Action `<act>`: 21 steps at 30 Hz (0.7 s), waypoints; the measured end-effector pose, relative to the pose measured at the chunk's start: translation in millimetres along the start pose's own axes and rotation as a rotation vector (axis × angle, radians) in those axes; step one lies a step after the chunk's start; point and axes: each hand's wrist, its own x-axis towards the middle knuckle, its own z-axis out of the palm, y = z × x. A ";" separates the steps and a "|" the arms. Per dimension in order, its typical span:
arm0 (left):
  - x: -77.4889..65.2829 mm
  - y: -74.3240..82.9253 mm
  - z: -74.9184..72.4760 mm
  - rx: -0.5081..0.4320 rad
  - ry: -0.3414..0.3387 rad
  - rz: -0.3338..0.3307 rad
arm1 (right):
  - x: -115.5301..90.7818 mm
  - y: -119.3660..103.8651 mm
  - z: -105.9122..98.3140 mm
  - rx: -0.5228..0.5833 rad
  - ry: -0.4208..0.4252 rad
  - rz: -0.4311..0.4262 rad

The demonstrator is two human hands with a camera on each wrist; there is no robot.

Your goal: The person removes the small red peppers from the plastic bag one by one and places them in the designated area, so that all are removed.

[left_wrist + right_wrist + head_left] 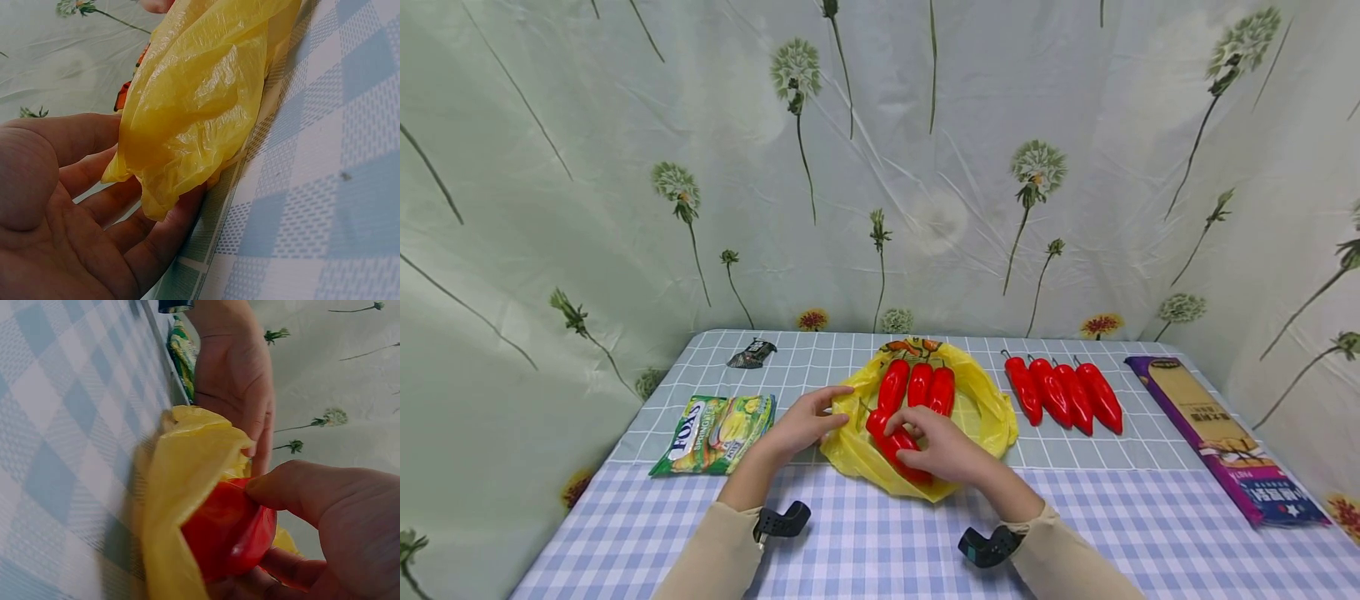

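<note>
A yellow plastic bag [1000, 423] lies with its mouth spread wide in the middle of the table. Inside it, three red chili peppers [893, 387] lie side by side toward the back. My right hand [946, 450] grips another red chili pepper [228, 528] at the bag's near side, thumb on top and fingers beneath. My left hand [805, 423] holds the bag's left rim, its thumb and fingers on either side of the yellow plastic in the left wrist view.
Several red peppers [1063, 392] lie in a row right of the bag. A green FOX'S packet [718, 433] lies by my left forearm, a small black crumpled packet [752, 353] behind it. At the right edge rests a long purple pasta packet [1225, 442]. A patterned curtain [880, 167] rises behind the table.
</note>
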 end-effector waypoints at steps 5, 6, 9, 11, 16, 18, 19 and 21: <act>-0.1 0.3 -0.4 0.005 0.003 0.004 | -1.4 -2.8 -8.8 0.009 0.016 -0.024; 0.1 0.1 -0.4 0.005 0.004 0.004 | -1.9 -3.4 -10.7 0.008 0.019 -0.029; 0.8 -0.3 -0.3 0.009 0.005 0.005 | -3.6 -4.8 -16.3 0.002 0.029 -0.046; 0.7 -0.2 -0.4 0.012 0.006 0.007 | -4.7 -5.6 -20.0 0.001 0.037 -0.055; 0.8 -0.7 -0.8 0.016 0.006 0.010 | -7.5 -6.9 -28.8 -0.020 0.051 -0.055; 1.0 -1.1 -0.7 0.011 0.003 0.013 | -8.3 -6.6 -32.1 -0.027 0.053 -0.056; 0.9 -1.1 -0.7 0.011 0.002 0.015 | -8.8 -6.6 -33.9 -0.027 0.052 -0.054; 0.7 -1.1 -0.6 0.009 0.001 0.016 | -9.5 -6.4 -37.5 -0.027 0.053 -0.053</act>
